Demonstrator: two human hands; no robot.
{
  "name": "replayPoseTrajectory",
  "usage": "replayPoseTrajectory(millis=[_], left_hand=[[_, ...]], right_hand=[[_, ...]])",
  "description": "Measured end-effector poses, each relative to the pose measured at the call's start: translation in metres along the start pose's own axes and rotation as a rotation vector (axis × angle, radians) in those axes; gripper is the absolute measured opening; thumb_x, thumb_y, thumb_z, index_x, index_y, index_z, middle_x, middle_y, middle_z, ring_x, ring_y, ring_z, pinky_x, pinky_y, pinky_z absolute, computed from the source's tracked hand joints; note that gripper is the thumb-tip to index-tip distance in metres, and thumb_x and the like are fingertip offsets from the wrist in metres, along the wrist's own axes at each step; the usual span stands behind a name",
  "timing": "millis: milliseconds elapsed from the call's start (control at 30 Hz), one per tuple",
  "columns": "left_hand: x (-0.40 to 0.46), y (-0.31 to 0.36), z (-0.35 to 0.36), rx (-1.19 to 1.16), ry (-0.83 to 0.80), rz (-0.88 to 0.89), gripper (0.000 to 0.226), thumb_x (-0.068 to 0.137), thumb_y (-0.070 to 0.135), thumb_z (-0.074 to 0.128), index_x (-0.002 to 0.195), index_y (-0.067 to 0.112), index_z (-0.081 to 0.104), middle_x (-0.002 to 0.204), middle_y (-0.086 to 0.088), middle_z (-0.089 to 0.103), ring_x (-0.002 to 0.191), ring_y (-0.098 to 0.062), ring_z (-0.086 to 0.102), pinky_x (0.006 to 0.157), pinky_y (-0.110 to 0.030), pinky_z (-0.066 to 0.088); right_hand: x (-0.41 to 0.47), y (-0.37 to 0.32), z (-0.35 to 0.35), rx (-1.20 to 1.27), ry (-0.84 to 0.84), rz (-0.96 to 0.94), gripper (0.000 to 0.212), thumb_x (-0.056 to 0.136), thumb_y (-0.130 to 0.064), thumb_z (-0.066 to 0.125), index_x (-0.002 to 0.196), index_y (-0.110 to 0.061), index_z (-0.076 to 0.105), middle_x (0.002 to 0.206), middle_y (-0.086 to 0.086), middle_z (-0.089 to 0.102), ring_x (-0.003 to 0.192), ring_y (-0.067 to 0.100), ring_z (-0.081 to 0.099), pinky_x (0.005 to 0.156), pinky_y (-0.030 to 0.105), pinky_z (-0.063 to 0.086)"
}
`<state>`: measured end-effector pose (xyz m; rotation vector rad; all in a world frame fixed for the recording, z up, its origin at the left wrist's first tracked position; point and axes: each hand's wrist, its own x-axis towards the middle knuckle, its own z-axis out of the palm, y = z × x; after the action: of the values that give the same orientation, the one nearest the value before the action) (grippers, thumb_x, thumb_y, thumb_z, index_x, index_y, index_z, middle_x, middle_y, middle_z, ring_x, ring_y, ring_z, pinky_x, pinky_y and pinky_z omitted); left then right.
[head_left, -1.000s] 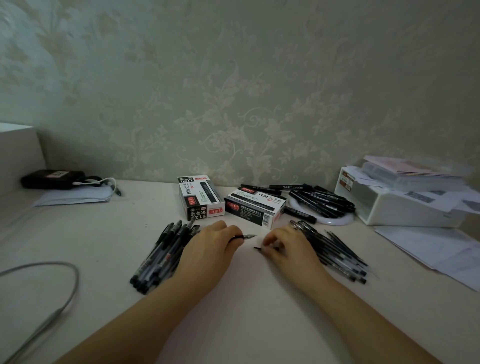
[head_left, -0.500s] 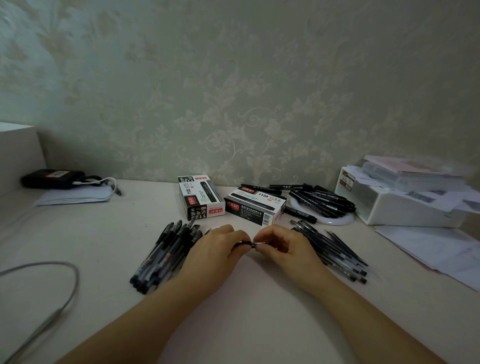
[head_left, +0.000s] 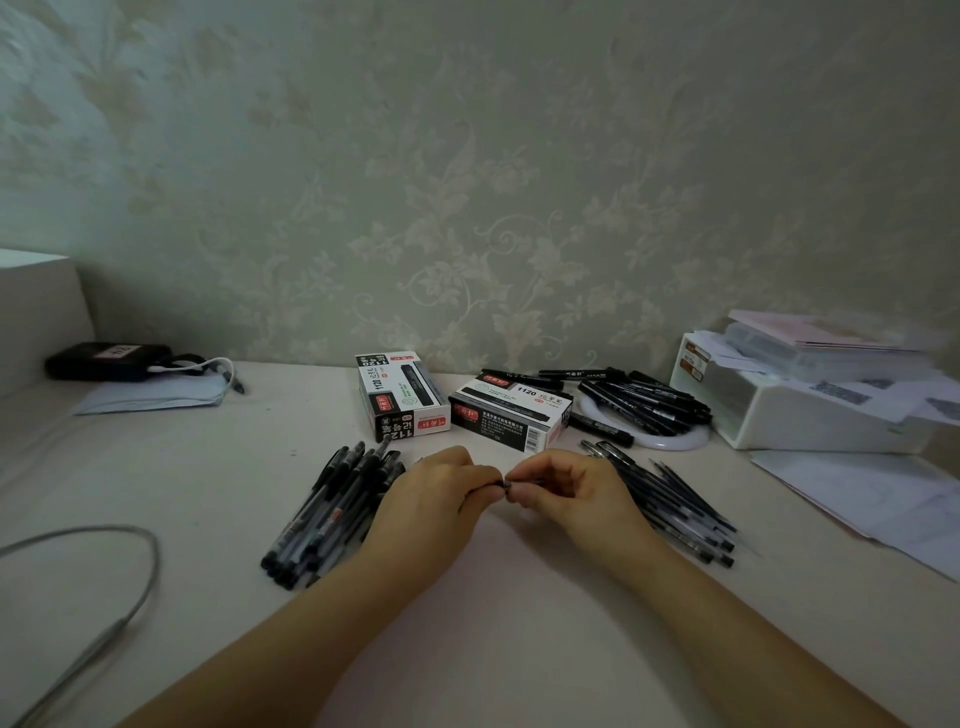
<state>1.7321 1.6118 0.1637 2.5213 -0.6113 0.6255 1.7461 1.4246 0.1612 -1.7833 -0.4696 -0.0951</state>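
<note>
Pale desk (head_left: 208, 493) mid-frame, left hand (head_left: 436, 499) and right hand (head_left: 576, 499) meet over it, fingers pinching opposite ends of one pen (head_left: 505, 484), likely to screw it together.

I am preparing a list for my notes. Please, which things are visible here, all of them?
small dark pen part: one, black, between both grips.
black capped plastic pens: heap, black, left of the grips.
thin dark plastic pens: heap, dark, right of the grips.
printed cardboard pen boxes: two, black-white-red, behind the grips.
black marker pens: heap, black, on white ring, back right.
white plastic box: one, white, far right, papers on top.
loose paper sheets: several, white, right edge.
black pouch: one, black, back left.
grey cable: one, grey, front left.
cream table: one, cream, under everything.
left grip: one, bare, pinching the pen part.
right grip: one, bare, pinching the pen part.
</note>
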Motion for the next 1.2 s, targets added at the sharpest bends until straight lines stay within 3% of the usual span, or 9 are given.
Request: replayPoseTrajectory(millis=[167,333,533,733,1033,1200], left_hand=[[0.001,0.004,-0.002,0.001,0.015,0.010,0.024,0.097,0.037,0.048,0.104,0.027,0.069,0.084,0.003,0.053,0.076,-0.013,0.050,0.067,-0.033,0.044],[-0.002,0.007,-0.002,0.030,0.018,-0.036,0.026,0.097,0.039,0.047,0.108,0.029,0.067,0.088,0.006,0.051,0.078,-0.010,0.049,0.067,-0.030,0.046],[0.001,0.002,-0.021,0.115,0.258,-0.247,0.022,0.094,0.032,0.055,0.109,0.022,0.068,0.104,0.003,0.055,0.085,-0.018,0.059,0.068,-0.033,0.050],[0.001,-0.031,-0.043,0.332,0.167,-0.550,0.022,0.096,0.032,0.046,0.108,0.022,0.061,0.101,-0.001,0.057,0.093,-0.025,0.056,0.076,-0.035,0.046],[-0.002,-0.042,-0.039,0.370,0.071,-0.616,0.023,0.095,0.027,0.045,0.104,0.017,0.063,0.102,-0.004,0.054,0.092,-0.027,0.056,0.075,-0.036,0.049],[-0.002,-0.041,-0.038,0.402,0.073,-0.598,0.024,0.094,0.030,0.046,0.104,0.017,0.063,0.100,-0.003,0.053,0.092,-0.025,0.054,0.074,-0.035,0.048]], right_hand=[[-0.001,-0.003,-0.001,0.015,0.016,-0.008,0.014,0.080,-0.004,0.077,0.091,-0.012,0.075,0.086,0.004,0.076,0.084,0.016,0.072,0.080,0.022,0.055],[-0.003,-0.001,0.003,-0.034,0.022,-0.021,0.016,0.085,-0.011,0.074,0.096,-0.022,0.074,0.090,-0.002,0.074,0.088,0.016,0.070,0.081,0.024,0.055],[-0.001,0.003,0.002,-0.163,0.229,0.003,0.024,0.089,-0.025,0.070,0.110,-0.034,0.065,0.094,-0.011,0.069,0.085,0.001,0.063,0.076,0.015,0.050],[-0.003,0.001,0.004,-0.227,0.225,-0.012,0.020,0.091,-0.020,0.067,0.108,-0.032,0.066,0.094,-0.011,0.067,0.085,-0.003,0.059,0.072,0.007,0.046],[-0.005,0.003,0.005,-0.373,0.194,-0.066,0.018,0.091,-0.016,0.066,0.104,-0.027,0.070,0.092,-0.015,0.067,0.083,0.000,0.057,0.069,0.010,0.046],[-0.003,0.005,-0.003,-0.649,0.203,-0.143,0.017,0.090,-0.016,0.064,0.103,-0.027,0.069,0.094,-0.017,0.062,0.080,0.002,0.056,0.071,0.011,0.044]])
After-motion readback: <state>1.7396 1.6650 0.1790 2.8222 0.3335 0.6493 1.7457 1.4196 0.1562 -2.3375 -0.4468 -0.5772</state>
